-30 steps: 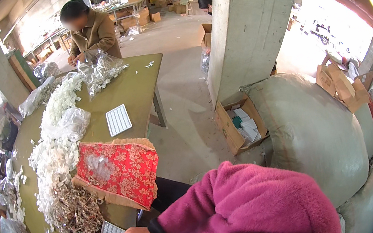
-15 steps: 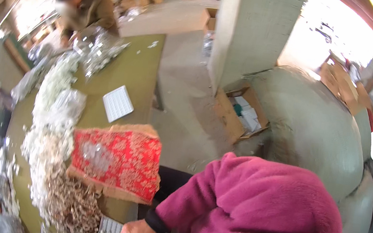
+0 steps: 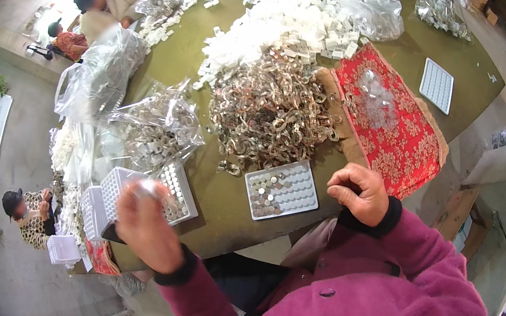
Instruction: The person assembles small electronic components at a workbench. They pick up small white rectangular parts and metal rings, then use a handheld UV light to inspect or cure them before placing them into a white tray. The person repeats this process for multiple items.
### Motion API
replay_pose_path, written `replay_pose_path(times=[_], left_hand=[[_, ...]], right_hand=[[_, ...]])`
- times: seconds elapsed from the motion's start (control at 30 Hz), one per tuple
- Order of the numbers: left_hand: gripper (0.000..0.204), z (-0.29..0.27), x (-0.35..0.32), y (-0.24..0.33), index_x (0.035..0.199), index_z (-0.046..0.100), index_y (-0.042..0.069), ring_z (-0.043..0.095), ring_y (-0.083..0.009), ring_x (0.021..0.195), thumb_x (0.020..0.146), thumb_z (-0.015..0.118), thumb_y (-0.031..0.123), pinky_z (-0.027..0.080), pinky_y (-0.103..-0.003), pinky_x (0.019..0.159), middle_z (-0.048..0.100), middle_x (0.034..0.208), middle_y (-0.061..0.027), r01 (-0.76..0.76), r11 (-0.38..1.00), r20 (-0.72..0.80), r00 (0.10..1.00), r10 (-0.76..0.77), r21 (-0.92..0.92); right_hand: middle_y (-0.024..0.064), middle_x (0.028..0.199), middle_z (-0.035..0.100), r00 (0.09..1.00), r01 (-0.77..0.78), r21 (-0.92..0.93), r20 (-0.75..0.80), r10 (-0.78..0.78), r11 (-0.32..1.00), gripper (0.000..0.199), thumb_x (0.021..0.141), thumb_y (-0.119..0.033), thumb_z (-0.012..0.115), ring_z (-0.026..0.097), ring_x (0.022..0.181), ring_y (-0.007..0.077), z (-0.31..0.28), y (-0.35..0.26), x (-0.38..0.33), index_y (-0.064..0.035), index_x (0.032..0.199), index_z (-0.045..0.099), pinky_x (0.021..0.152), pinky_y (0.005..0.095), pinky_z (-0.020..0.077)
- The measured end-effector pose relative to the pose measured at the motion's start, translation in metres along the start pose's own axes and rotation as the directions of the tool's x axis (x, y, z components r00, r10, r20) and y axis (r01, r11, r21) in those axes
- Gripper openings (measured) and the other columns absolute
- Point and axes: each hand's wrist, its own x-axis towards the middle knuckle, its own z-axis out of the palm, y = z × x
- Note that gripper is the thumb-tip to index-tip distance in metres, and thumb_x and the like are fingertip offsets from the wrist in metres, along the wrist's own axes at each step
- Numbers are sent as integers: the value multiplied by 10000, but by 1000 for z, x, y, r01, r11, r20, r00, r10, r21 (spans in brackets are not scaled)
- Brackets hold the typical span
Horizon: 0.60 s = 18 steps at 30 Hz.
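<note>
My left hand (image 3: pixel 148 224) is raised over a tray of round pieces (image 3: pixel 177 189) at the table's near edge. Motion smears its fingers, and a whitish blur shows at their tips. To the right, my right hand (image 3: pixel 360 192) hovers by the lower corner of a red floral cloth (image 3: pixel 404 149), fingers curled and thumb pressed in; whatever they may hold is hidden. Between the hands lies a white tray with rows of slots (image 3: pixel 297 189), small silvery discs covering its left part. Behind it rises a heap of clear and brownish ring-shaped pieces (image 3: pixel 265 112).
White small parts (image 3: pixel 285 9) are piled beyond the rings. Clear plastic bags (image 3: pixel 165 124) and stacked white trays (image 3: pixel 93 207) crowd the left. Another white tray (image 3: pixel 436 86) lies at the far right. Co-workers (image 3: pixel 104 4) are at the left side.
My view has swung left and down toward the table. My left hand has come into sight, and the right hand now shows above the table edge, right of the slotted tray.
</note>
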Motion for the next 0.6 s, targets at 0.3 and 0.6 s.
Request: replay_pose_path(times=[0.3,0.6], left_hand=[[267,43,-5,-59,1124,722,43,692,-301,1014,864,717,-18,557,-383,838,723,1117,-147,-443,733,556,824,107,516],[231,47,-8,-114,1087,725,-3,673,-362,1003,944,591,120,529,-430,879,729,1031,-199,-377,781,455,881,134,499]], right_hand=[[77,840,650,991,133,-80,-1,-133,988,103,879,-36,778,635,742,216,1,6,0,-40,952,704,671,326,498],[95,913,667,964,265,-115,52,-261,957,93,956,-162,719,659,853,280,-1,29,-3,-83,1002,698,742,380,530]])
